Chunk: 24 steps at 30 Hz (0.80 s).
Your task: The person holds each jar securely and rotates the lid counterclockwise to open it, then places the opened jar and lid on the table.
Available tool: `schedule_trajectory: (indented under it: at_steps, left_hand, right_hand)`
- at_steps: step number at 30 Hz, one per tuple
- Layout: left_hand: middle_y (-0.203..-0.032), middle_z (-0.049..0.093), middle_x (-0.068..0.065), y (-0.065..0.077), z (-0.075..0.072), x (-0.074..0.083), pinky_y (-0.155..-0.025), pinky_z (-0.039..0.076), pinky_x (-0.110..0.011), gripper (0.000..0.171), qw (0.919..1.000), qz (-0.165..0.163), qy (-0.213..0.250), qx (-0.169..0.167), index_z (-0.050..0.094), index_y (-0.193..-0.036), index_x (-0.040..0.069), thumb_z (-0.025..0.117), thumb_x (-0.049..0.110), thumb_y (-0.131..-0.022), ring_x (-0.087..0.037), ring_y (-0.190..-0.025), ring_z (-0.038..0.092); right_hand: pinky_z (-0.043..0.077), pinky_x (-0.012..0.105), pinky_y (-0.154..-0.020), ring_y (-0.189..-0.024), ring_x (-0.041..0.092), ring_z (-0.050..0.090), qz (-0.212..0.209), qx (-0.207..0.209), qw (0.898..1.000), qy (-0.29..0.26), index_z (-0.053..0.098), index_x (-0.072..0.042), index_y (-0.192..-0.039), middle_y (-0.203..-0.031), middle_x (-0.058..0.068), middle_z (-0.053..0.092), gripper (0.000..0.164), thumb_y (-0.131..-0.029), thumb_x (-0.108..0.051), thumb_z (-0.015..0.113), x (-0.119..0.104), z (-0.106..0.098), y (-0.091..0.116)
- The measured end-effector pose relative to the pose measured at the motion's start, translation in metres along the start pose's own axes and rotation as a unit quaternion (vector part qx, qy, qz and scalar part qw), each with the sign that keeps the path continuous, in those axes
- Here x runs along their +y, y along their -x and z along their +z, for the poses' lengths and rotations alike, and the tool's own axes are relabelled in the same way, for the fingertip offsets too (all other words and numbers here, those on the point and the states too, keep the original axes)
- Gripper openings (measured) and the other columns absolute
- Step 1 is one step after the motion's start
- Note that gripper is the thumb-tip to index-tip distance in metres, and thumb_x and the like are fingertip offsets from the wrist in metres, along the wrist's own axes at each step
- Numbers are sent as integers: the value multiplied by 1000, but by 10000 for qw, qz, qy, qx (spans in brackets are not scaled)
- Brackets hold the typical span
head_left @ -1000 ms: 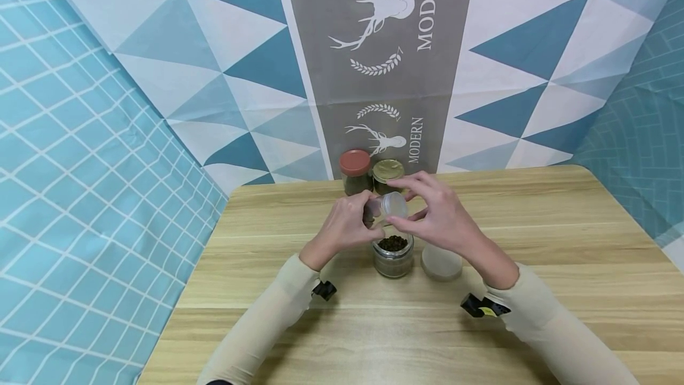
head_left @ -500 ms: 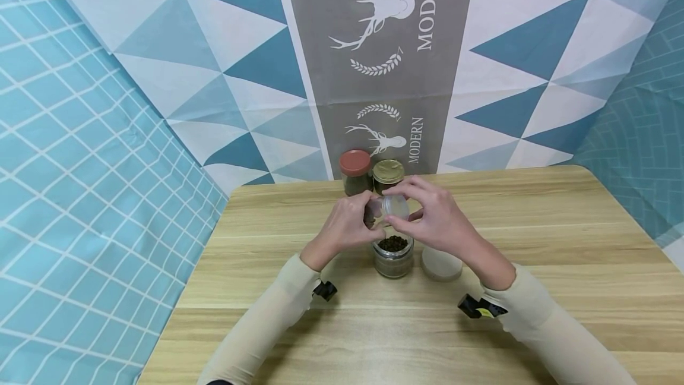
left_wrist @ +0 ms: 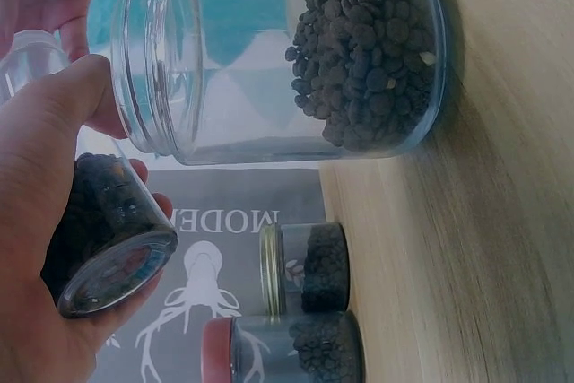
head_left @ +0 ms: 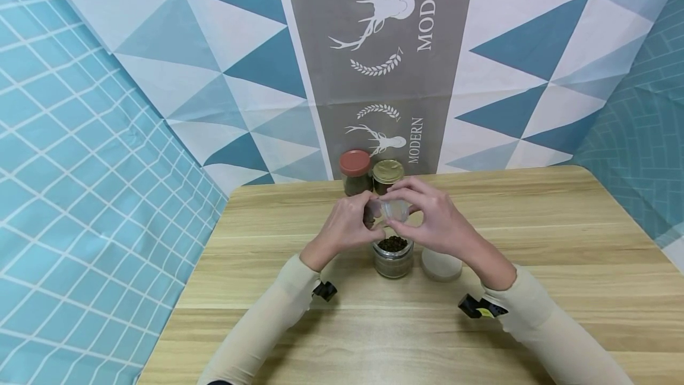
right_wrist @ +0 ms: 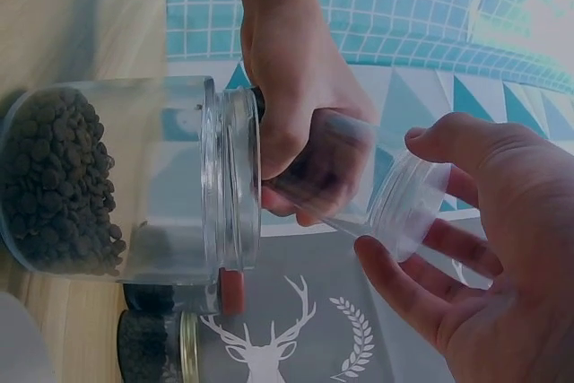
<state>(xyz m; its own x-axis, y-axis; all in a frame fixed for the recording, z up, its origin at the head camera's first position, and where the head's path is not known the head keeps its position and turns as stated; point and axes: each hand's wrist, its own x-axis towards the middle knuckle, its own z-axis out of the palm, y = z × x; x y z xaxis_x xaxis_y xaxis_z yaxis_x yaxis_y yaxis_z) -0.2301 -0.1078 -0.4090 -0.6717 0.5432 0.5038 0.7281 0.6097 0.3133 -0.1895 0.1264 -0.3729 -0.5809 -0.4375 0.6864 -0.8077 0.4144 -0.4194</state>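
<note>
My left hand (head_left: 344, 221) is wrapped around a small clear jar (left_wrist: 108, 235) of dark pellets, tipped over with its mouth toward my right. The thumb and fingers of my right hand (head_left: 435, 212) grip the clear cap (right_wrist: 408, 204) at that mouth. I have both up by the rim of a large glass jar (head_left: 393, 265), which stands upright and uncovered, partly filled with brown pellets; whether my left hand touches its rim I can't tell. A pale round lid (head_left: 441, 266) lies flat just to its right.

At the desk's (head_left: 534, 224) back edge, a red-lidded jar (head_left: 355, 174) and a gold-lidded jar (head_left: 388, 177) stand side by side, both holding dark contents. Bare wood spreads widely left, right and toward me.

From my head, my fingers mostly hide the small jar's contents; my left wrist's view shows the pellets and round base, and my right wrist's shows the pinch on the cap.
</note>
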Motion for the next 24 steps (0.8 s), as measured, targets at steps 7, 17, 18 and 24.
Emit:
schedule_trajectory:
  at_steps: [7,17,18,24]
  left_hand:
    - [-86,78,-3,0,-1,-1,-65,51,-20,40,10000,13,24,-28,72,-110,5,86,15,-74,-10,-67,65]
    - [-80,72,-4,0,-2,-1,-61,47,-23,44,10000,-54,-46,-27,73,-113,5,85,18,-73,-12,-66,60]
    - [-80,72,-4,0,-2,-1,-61,47,-22,43,10000,-48,-45,-30,73,-113,4,86,18,-73,-11,-65,60]
    - [-84,75,-3,1,-1,-2,-63,49,-21,41,10000,1,10,-28,72,-111,5,85,16,-73,-10,-66,62]
  right_hand:
    - [67,45,-96,-119,32,75,-668,-13,9976,178,83,-10,-119,-130,17,76,41,-80,2,92,5,-1,2]
    - [67,44,-87,-117,34,75,-1216,50,9925,111,81,-12,-116,-132,18,76,47,-76,12,89,10,0,1]
    - [67,44,-87,-117,34,74,-1226,51,9924,116,81,-12,-116,-132,17,76,47,-76,12,89,10,1,1]
    - [64,36,-101,-123,36,73,-1119,-25,9936,143,81,-11,-123,-137,20,74,49,-78,8,88,10,-1,3]
